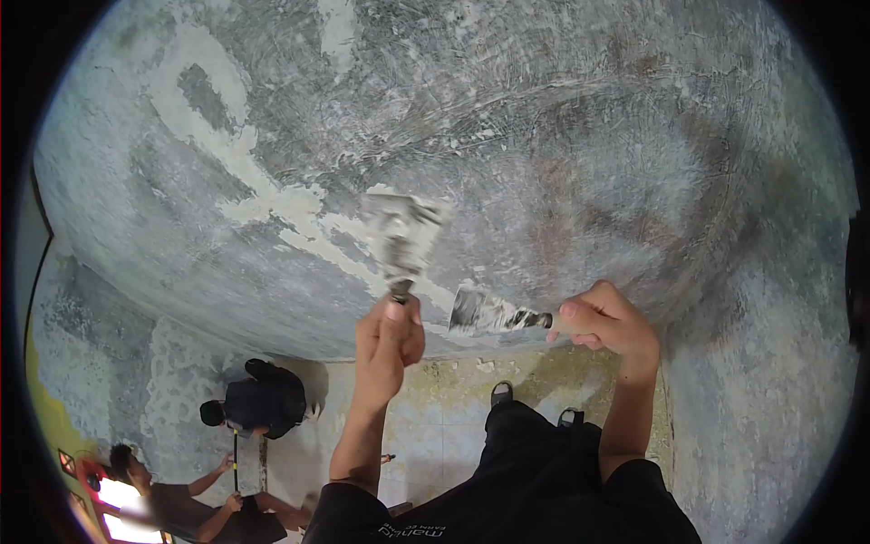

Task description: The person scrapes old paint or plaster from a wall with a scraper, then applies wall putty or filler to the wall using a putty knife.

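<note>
My left hand [388, 349] is closed around the handle of a putty knife [405, 231], its blade pointing up and smeared with white filler. That blade is blurred and overlaps the grey wall [580, 136]. In my right hand [609, 319] is a second putty knife [489, 311], gripped by its pale handle, with the blade turned left toward the first one. White filler also coats this blade. Behind the left knife, pale patches of filler [290, 207] run diagonally over the rough wall.
At lower left, a person in dark clothes [265, 399] bends near the wall. Another person [186, 508] sits below, holding a long thin stick [236, 462]. Tiled floor [435, 435] with crumbs along the wall's foot lies under me. A side wall [734, 408] rises at right.
</note>
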The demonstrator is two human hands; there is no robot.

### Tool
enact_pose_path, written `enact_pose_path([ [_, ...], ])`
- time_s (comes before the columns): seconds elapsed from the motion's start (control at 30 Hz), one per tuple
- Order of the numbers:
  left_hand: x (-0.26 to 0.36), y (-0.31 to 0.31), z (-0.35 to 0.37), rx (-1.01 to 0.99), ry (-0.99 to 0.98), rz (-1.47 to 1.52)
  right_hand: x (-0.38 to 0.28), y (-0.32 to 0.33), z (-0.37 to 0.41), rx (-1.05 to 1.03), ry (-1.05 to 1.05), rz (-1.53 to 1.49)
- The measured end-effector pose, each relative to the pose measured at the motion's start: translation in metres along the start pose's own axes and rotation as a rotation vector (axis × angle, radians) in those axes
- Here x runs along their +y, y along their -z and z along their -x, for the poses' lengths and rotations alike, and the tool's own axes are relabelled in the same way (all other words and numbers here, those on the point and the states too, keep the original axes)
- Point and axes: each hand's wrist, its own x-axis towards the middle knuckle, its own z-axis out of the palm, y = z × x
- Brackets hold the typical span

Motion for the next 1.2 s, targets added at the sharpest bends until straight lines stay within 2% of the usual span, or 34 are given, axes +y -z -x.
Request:
enact_pose_path([
  [0.07,0.001,0.002,-0.005,0.119,-0.016,0.073,-0.004,-0.006,0.000,0.043,-0.063,-0.088],
  [0.2,-0.003,0.006,0.003,0.065,-0.018,0.040,-0.008,-0.007,0.001,0.196,-0.081,-0.257],
  [0.3,-0.012,0.011,0.012,-0.025,0.010,0.017,-0.003,-0.005,0.000,0.236,-0.026,-0.335],
  [0.5,-0.019,0.011,0.019,-0.075,0.028,0.038,-0.009,-0.010,0.000,0.257,-0.035,-0.384],
  [0.6,-0.017,0.006,0.020,-0.068,0.022,-0.047,-0.006,-0.013,-0.001,0.261,-0.054,-0.407],
  [0.8,-0.024,0.003,0.020,-0.011,-0.010,0.019,-0.007,-0.011,0.002,0.249,-0.036,-0.431],
  [1.0,-0.021,0.000,0.016,-0.106,-0.014,-0.186,-0.006,-0.014,0.001,0.293,-0.106,-0.429],
  [1.03,-0.016,0.000,0.015,-0.128,-0.056,-0.374,-0.008,-0.014,0.001,0.276,-0.119,-0.428],
  [1.13,-0.027,0.000,0.010,-0.286,-0.072,-0.649,-0.012,-0.018,0.008,0.265,-0.152,-0.407],
  [1.2,-0.054,0.001,0.004,-0.270,-0.021,-0.550,-0.003,-0.008,0.013,0.286,-0.127,-0.454],
])
